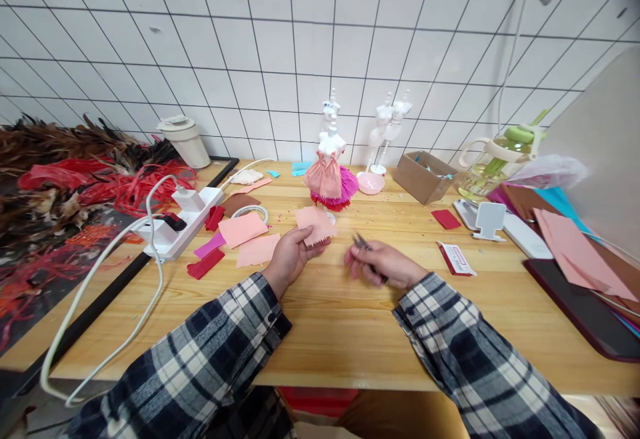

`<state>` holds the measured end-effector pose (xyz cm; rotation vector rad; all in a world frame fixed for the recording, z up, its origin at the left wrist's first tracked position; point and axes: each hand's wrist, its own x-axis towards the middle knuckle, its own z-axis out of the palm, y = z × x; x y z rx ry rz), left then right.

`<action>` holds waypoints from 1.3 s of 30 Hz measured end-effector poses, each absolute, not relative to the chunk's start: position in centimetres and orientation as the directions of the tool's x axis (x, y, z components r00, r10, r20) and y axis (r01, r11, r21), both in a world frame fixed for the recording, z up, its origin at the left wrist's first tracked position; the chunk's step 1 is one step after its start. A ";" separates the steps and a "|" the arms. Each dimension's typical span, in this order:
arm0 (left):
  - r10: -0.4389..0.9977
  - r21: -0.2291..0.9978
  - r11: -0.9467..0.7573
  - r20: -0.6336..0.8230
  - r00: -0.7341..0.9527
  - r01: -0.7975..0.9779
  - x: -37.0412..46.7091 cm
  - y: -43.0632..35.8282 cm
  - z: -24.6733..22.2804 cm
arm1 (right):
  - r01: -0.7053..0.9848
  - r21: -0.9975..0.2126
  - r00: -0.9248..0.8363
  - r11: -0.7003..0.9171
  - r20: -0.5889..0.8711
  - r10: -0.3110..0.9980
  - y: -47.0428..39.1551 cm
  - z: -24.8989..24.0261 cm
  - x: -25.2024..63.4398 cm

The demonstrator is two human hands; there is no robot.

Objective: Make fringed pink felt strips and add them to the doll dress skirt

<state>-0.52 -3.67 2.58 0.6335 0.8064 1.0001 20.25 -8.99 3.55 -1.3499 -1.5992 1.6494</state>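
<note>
My left hand (294, 257) pinches a piece of peach crepe paper (316, 224) between thumb and fingers; its lower right edge is cut into small teeth. To the right, apart from the paper, my right hand (383, 264) is closed around small dark scissors (361, 243), blurred by motion, their tips pointing up and left. Just beyond the hands stands a small white dress form (331, 143) wearing a ruffled peach skirt (325, 175) over magenta and red layers. More peach paper pieces (243, 229) lie left of my left hand, beside magenta and red scraps (205, 263).
A white power strip (185, 225) with looping cables is at left, near feathers (55, 192) and a white cup (185, 142). Behind are bare dress forms (383, 125), a pink dish (371, 183) and a cardboard box (423, 182). A jug (480, 179) and phone stand (489, 219) are right.
</note>
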 end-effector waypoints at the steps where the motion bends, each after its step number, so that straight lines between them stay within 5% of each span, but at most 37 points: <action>1: 0.912 0.772 0.401 -0.286 0.293 -0.494 -0.6 -3.6 2.6 | 0.194 -0.939 -0.605 -0.285 -0.343 0.718 -9.6 3.5 19.2; 3: 0.930 0.778 0.360 -0.258 0.261 -0.514 -0.7 -3.5 2.8 | 0.114 -0.941 -0.789 -0.318 -0.281 0.547 -10.4 3.2 17.0; 4: 0.939 0.785 0.337 -0.239 0.249 -0.520 -0.7 -3.4 2.8 | 0.082 -0.960 -0.763 -0.268 -0.233 0.602 -10.4 3.0 16.2; 7: 0.956 0.794 0.286 -0.195 0.221 -0.537 -0.8 -3.4 2.9 | 0.185 -0.982 -0.233 0.030 -0.014 0.972 -8.7 2.3 16.6; 9: 0.967 0.796 0.247 -0.168 0.189 -0.552 -0.9 -3.3 2.9 | 0.355 -0.920 0.041 0.166 0.192 0.980 -7.2 2.0 18.8; 12: 0.968 0.803 0.238 -0.147 0.206 -0.546 -0.8 -3.5 2.9 | 0.484 -0.871 0.244 0.084 0.227 0.943 -5.9 2.1 22.2; 17: 0.912 0.833 0.311 -0.126 0.391 -0.457 -0.6 -4.1 2.7 | 0.829 -0.559 0.104 0.001 0.157 0.982 -6.7 2.4 22.5; 20: 0.890 0.853 0.301 -0.090 0.448 -0.427 -0.6 -4.2 2.4 | 0.795 -0.603 0.017 0.063 0.127 0.992 -7.0 2.5 21.3; 24: 0.829 0.895 0.309 -0.088 0.552 -0.321 -0.5 -4.3 2.0 | 0.283 -0.957 0.045 -0.059 -0.049 0.998 -7.2 2.8 20.2; 27: 0.780 0.965 0.225 -0.097 0.618 -0.132 -0.1 -4.9 2.1 | -0.100 -0.979 -0.025 -0.176 -0.175 0.984 -7.5 3.1 19.5; 31: 0.782 0.993 -0.087 0.022 0.623 0.074 0.5 -5.7 2.7 | -0.204 -0.967 0.061 -0.151 -0.166 0.984 -7.4 3.1 19.7; 34: 0.856 0.921 -0.338 0.216 0.470 0.193 -0.5 -5.6 3.9 | -0.126 -0.980 0.024 -0.151 -0.156 0.988 -7.2 2.7 20.5; 36: 0.823 0.747 -0.559 0.447 0.351 0.359 -1.8 -5.1 4.8 | 0.085 -0.990 -0.066 -0.113 -0.119 0.991 -7.1 2.3 20.7; 39: 0.565 0.423 -0.825 0.602 0.564 0.375 -3.3 -4.5 6.1 | 0.493 -0.869 -0.156 0.047 -0.035 0.987 -7.3 1.7 20.3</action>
